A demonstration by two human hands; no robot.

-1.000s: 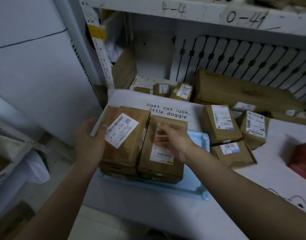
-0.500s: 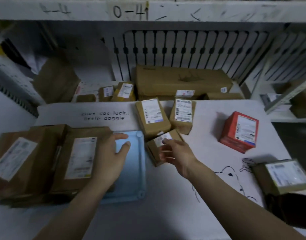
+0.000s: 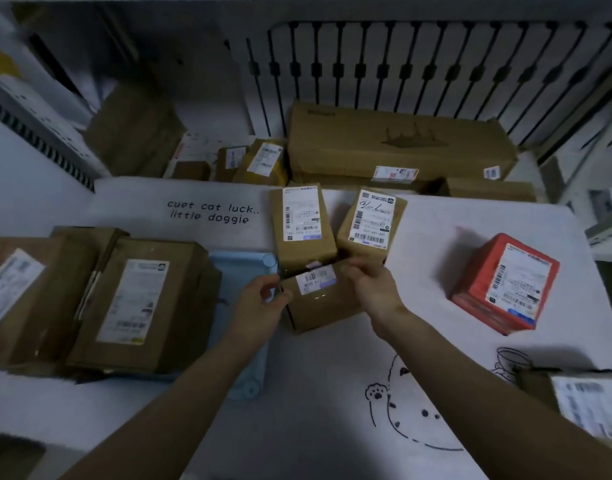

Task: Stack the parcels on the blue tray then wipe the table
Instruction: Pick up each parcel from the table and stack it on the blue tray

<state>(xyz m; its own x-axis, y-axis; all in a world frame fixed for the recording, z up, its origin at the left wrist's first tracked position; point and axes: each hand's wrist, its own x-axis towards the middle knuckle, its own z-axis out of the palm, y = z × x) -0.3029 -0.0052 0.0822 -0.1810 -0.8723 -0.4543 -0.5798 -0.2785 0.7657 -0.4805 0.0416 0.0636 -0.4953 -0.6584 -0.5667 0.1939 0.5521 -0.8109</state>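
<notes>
A blue tray (image 3: 240, 271) lies on the white table (image 3: 332, 393), with two stacks of brown parcels (image 3: 135, 299) covering its left part. A small brown parcel (image 3: 318, 299) sits just right of the tray. My left hand (image 3: 259, 306) grips its left side and my right hand (image 3: 374, 289) grips its right top edge. Behind it stand two more labelled brown parcels, one (image 3: 303, 223) on the left and one (image 3: 370, 223) on the right. A red parcel (image 3: 505, 282) rests further right.
A long brown carton (image 3: 394, 143) and several small boxes (image 3: 252, 161) sit on the shelf behind the table, in front of a black-and-white railing. Another labelled parcel (image 3: 581, 403) lies at the table's right edge. Printed text and a cartoon drawing mark the tablecloth.
The view has swung right from the tray stacks. My left hand left the stacked parcel and came to the small brown parcel, and both hands now hold it.
</notes>
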